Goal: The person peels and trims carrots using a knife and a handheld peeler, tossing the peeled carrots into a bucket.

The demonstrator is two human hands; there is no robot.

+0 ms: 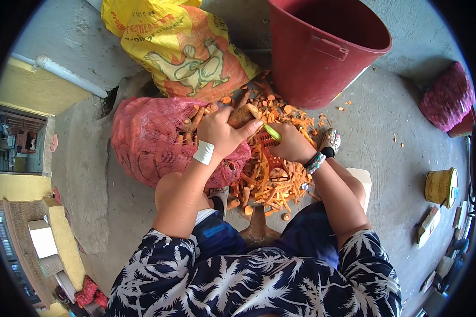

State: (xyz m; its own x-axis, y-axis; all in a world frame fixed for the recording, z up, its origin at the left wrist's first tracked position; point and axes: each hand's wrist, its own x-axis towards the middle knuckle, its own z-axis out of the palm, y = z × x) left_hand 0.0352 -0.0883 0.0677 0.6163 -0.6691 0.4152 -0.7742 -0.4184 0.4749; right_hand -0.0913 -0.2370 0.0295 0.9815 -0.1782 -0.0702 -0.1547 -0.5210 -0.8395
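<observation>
My left hand (220, 129), with a white patch at the wrist, is wrapped round a carrot (243, 116). Beside it, my right hand (291, 143), wearing a beaded bracelet, grips a tool with a green handle (272, 132); its working end by the carrot is too small to make out. Under the hands is a red plastic crate (270, 157), partly hidden. Around it lies a heap of carrot pieces and peelings (259, 182). A red mesh sack (148, 140) of carrots stands open to the left of the heap.
Behind the heap stand a yellow and orange printed sack (188, 58) and a large red bin (314, 63). At the right are a purple mesh sack (449, 98) and a yellow bucket (439, 186). Carrot scraps are scattered on the concrete floor (391, 169).
</observation>
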